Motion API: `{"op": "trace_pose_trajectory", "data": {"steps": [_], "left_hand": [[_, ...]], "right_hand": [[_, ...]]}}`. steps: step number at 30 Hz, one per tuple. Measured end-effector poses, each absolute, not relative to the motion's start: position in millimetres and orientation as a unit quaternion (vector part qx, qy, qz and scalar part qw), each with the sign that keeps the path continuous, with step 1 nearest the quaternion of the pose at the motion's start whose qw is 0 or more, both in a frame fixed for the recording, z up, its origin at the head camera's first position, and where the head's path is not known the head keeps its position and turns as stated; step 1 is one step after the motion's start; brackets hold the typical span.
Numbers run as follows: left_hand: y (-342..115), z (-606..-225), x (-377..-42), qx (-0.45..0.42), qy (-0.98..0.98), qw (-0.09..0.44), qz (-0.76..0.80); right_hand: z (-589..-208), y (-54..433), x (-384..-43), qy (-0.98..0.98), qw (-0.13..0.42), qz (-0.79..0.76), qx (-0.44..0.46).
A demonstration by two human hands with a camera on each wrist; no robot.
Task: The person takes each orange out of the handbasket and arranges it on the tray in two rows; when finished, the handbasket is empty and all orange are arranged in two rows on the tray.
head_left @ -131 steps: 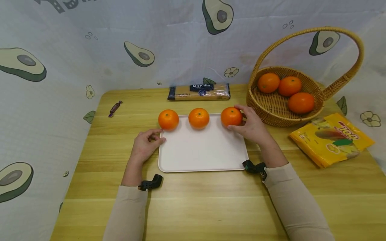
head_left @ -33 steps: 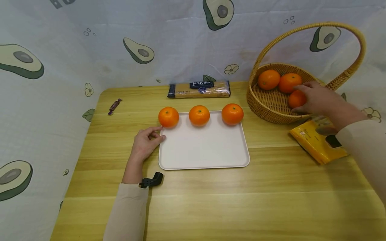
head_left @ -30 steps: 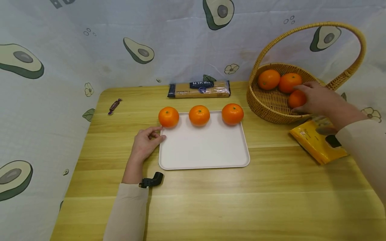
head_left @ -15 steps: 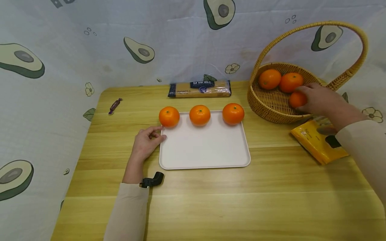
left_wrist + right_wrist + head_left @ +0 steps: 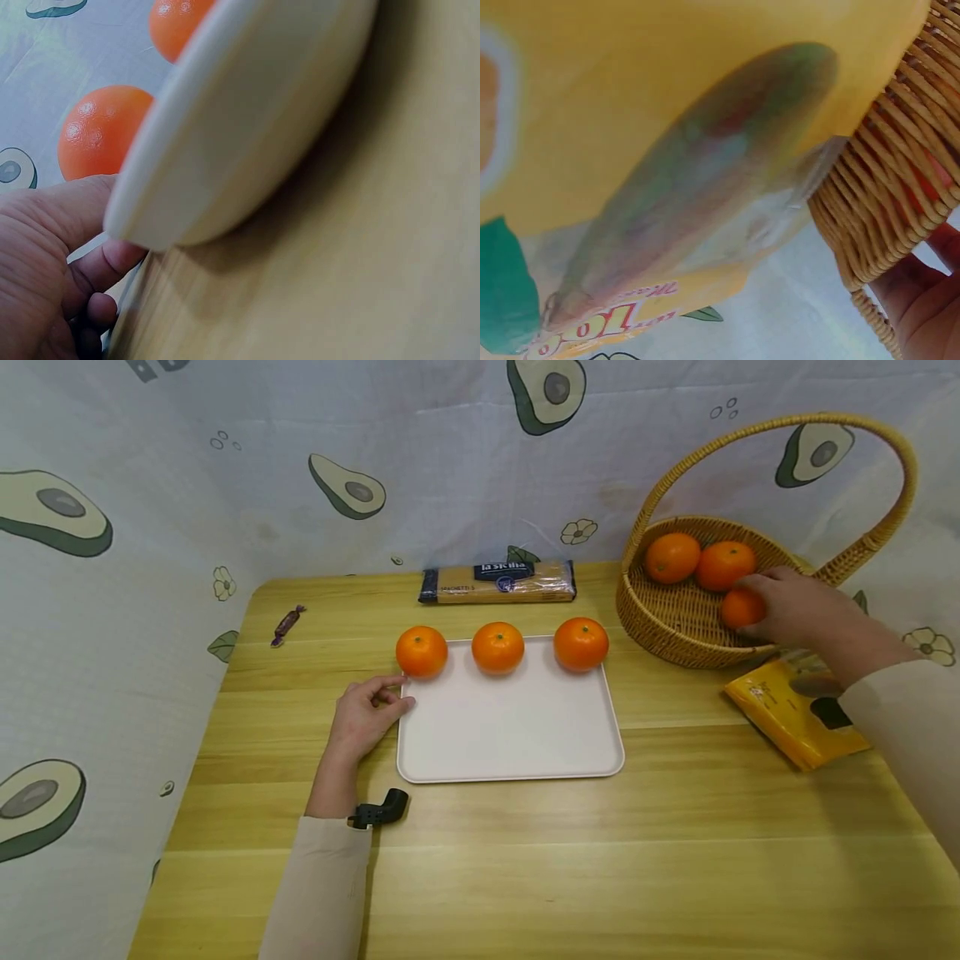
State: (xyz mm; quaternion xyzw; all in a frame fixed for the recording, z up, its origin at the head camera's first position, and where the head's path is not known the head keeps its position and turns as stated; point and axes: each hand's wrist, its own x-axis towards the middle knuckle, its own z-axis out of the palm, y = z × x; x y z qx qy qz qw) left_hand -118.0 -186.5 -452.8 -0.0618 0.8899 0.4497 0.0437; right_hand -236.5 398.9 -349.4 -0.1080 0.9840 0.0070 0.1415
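right hand (image 5: 798,614) curled round a deep-coloured orange (image 5: 741,608), rounded and part-hidden by the hand, in the wicker basket (image 5: 675,647) near the far right corner of the desk (image 5: 495,877). two more oranges (image 5: 724,566) lie near it. left hand (image 5: 363,717) pinches the left edge of the white, round-cornered tray (image 5: 510,735); three glossy, green-stemmed oranges (image 5: 498,652) line its far edge.
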Motion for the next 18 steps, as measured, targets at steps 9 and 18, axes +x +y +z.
{"op": "trace_pose_trajectory", "data": {"steps": [9, 18], "left_hand": [[-186, -454, -118, -0.061, 0.892, 0.042, 0.446], [-186, -452, -117, -0.061, 0.891, 0.042, 0.447]], "right_hand": [[-336, 391, -231, 0.986, 0.110, -0.002, -0.122], [-315, 371, -224, 0.987, 0.086, 0.011, -0.139]]}}
